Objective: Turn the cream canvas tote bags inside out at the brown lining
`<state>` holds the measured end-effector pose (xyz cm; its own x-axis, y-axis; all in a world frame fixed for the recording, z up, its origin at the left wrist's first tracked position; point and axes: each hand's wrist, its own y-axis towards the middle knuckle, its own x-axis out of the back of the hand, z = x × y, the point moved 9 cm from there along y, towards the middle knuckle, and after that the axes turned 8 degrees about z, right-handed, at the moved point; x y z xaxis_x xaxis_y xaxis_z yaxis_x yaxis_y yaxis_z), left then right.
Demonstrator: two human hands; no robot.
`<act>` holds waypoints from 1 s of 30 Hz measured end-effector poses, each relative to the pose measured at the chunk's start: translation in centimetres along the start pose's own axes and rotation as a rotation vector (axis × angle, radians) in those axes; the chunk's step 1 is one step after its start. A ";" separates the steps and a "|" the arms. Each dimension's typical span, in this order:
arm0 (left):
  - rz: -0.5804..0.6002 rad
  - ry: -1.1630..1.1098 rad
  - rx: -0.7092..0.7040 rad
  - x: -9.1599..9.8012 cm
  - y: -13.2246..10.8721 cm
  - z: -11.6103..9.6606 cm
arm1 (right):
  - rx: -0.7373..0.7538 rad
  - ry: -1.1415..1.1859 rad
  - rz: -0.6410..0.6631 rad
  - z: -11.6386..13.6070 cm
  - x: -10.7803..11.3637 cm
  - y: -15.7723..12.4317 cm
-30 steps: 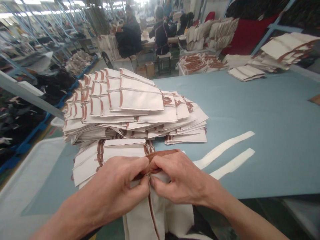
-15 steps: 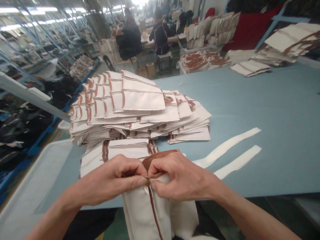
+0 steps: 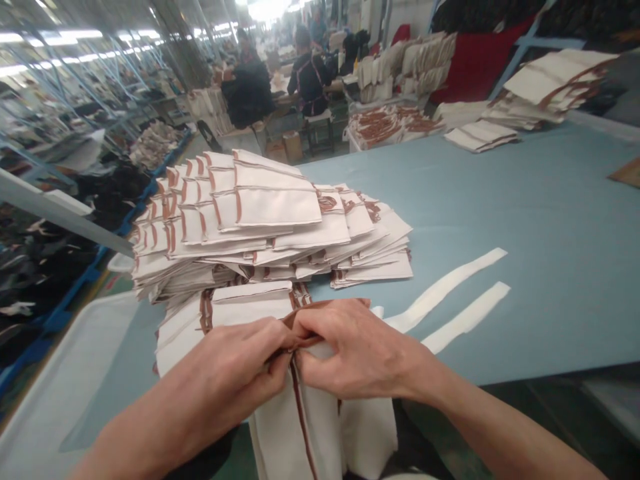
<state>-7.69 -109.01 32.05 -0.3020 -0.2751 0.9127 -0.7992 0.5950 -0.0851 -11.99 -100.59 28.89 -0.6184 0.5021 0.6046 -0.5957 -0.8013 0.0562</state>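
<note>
A white fabric bag (image 3: 320,427) with brown trim hangs over the near edge of the blue table (image 3: 525,200). My left hand (image 3: 235,373) and my right hand (image 3: 350,353) meet at its top, both pinching the brown edge where a brown seam runs down the front. Fingers of both hands are closed on the fabric. Just beyond them lies a folded bag of the same kind (image 3: 245,300), and behind that a tall fanned stack of folded bags (image 3: 260,213).
Two white fabric strips (image 3: 450,300) lie to the right of my hands. More stacks of bags (image 3: 540,93) sit at the table's far right. A white tray (image 3: 65,373) stands at the lower left. Seated people (image 3: 310,73) work at tables beyond.
Both hands stay pinched on the bag's top edge; the fingers have shifted slightly along the brown trim. The view has swayed a little.
</note>
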 end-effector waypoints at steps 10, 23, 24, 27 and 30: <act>-0.077 0.144 -0.223 -1.4 -0.9 -1.2 | -0.108 0.557 0.209 -2.5 -0.5 -1.0; -0.334 -0.061 -0.219 -2.7 -0.7 -0.7 | -0.164 1.393 0.183 -3.7 -5.4 -1.5; -0.363 -0.112 -0.204 -2.4 -0.6 -0.7 | -0.147 1.394 0.155 -3.8 -5.3 -1.5; -0.410 -0.220 -0.094 -1.0 -0.2 -0.2 | -0.064 1.272 0.113 -3.5 -3.9 -1.7; -0.287 -0.227 -0.045 -0.3 0.5 -0.7 | -0.032 1.011 0.158 -2.6 -2.2 -2.2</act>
<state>-7.68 -108.08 32.03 -0.1803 -0.5933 0.7845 -0.8459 0.5006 0.1841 -10.69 -99.08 25.34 -0.8250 0.4432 -0.3506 -0.4745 -0.8803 0.0038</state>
